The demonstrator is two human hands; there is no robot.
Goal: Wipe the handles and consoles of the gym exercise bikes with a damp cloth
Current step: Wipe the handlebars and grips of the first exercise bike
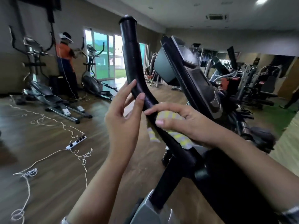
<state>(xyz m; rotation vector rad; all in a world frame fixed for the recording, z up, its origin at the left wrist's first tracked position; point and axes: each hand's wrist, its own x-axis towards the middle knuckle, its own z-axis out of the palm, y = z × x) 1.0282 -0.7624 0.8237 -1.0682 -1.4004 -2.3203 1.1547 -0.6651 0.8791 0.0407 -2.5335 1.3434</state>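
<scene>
A black curved bike handle [131, 62] rises through the middle of the head view. My left hand [124, 120] touches its bend, thumb and fingertips laid straight against the bar, not wrapped round it. Just below, my right hand [179, 125] grips a yellow-and-white checked cloth [176, 138] folded round the handle. The bike's console [182, 62] is tilted to the right of the handle, its screen dark. Part of the cloth is hidden under my right hand.
A white power strip [76, 143] and loose white cords [48, 123] lie on the wooden floor at left. A person in an orange shirt [65, 62] stands among elliptical machines [40, 75] by the far wall. More gym machines [252, 80] crowd the right.
</scene>
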